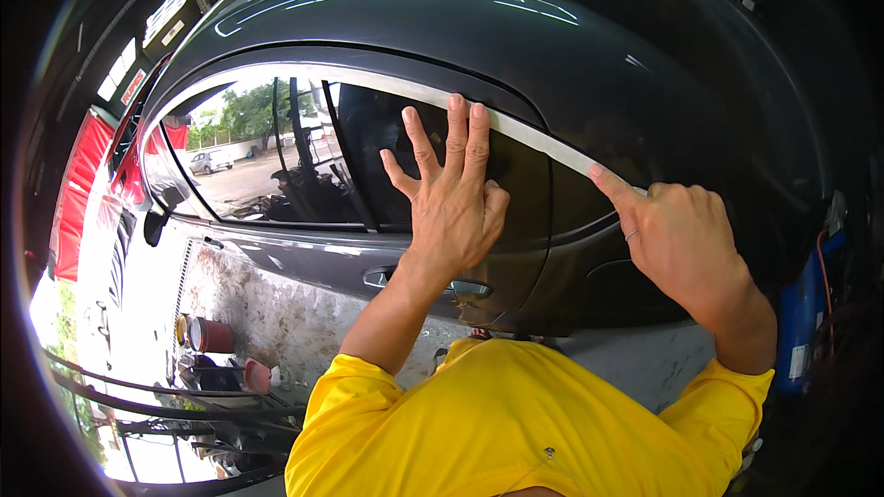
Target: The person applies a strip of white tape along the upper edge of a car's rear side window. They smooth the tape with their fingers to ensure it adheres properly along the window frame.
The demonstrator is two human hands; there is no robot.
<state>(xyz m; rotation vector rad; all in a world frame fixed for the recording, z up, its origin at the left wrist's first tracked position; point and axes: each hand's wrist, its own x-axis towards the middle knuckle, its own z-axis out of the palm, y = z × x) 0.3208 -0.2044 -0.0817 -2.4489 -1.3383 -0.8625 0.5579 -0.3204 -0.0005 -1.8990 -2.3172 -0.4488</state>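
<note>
A workshop with a stained concrete floor [262, 299] opens at the left onto bright daylight, a red banner [75, 198] hanging near the edge, as a person in a yellow shirt [543, 414] leans over the side of a dark grey car [387, 32]. A narrow pale strip [525, 131] lies along the upper edge of the car's side windows [249, 152], its long axis following the curve of the roofline: from the mirror end at the left it arches up over the glass, then slopes down to the right, its right-hand end pointing toward the rear. The left hand [451, 207] is spread flat against the window, gripping nothing, with its longest fingertips at the strip's lower edge. The right hand [681, 235], a ring on one finger, presses an extended index finger onto the strip's sloping rear stretch; its other fingers are curled, and whether they pinch the strip's end cannot be told. A reddish bucket [212, 336] stands on the floor at the left, a blue tank [797, 340] at the right.
</note>
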